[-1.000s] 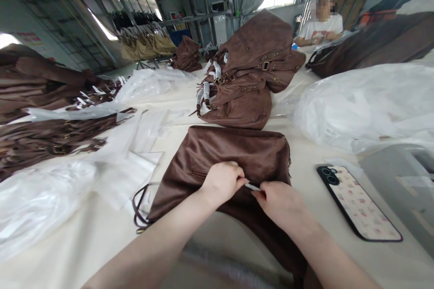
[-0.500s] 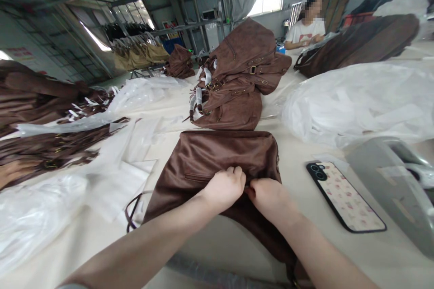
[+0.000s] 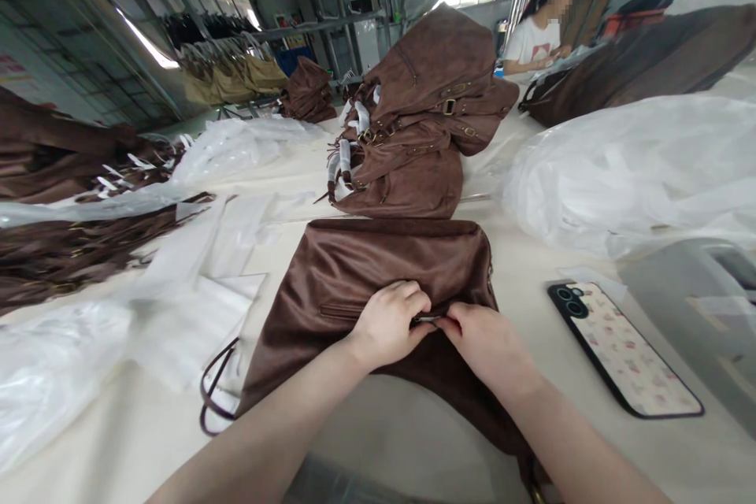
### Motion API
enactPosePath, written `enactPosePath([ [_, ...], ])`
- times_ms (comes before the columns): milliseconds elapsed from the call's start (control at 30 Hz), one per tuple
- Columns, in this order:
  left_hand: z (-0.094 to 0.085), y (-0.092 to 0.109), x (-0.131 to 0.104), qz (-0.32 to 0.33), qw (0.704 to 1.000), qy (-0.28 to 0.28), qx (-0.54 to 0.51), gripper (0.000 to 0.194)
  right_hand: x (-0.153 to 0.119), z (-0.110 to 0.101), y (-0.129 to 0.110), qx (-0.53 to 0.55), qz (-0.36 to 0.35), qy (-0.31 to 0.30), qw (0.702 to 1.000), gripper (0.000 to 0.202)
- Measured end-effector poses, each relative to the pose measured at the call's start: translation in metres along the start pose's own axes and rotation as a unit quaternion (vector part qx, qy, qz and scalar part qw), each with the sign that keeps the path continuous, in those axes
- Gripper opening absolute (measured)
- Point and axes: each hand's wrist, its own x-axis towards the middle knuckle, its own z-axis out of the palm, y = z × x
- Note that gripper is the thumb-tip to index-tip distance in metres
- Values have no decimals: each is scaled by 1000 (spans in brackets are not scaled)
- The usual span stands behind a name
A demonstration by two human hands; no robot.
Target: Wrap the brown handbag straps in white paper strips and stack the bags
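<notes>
A glossy dark brown bag [image 3: 354, 260] lies flat in front of me, its slit pocket showing at the middle. My left hand [image 3: 394, 323] is closed at the right end of that slit, fingers curled on its edge. Close beside it on the right, my right hand [image 3: 481, 335] pinches the edge of the same opening between thumb and fingers. A small light strip shows between the two hands; what it is cannot be made out. A thin brown strap [image 3: 216, 390] loops out at the bag's left side.
Beyond the bag stands a stack of brown bags [image 3: 413, 165]. A phone [image 3: 629, 350] in a patterned case lies to the right, near clear plastic [image 3: 638, 173]. Brown straps [image 3: 76, 256] and white sheets [image 3: 218, 299] are on the left. A person [image 3: 535, 39] is at the back right.
My hands have parted slightly at the slit, and a light strip now shows between them. The view has shifted a little. A hand at the far left edge is out of view.
</notes>
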Motion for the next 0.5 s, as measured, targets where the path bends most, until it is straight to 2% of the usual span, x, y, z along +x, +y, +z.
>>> enactPosePath([
  [167,8,-5,0,-2,1000,9,16,14,-4,-6,2,53,-12,-28,998,17],
  [300,12,0,-2,-22,998,33,51,11,-11,-2,-7,-23,-8,8,1000,17],
  [500,19,11,-4,-75,990,77,96,9,-16,3,-28,-96,-43,59,993,20],
])
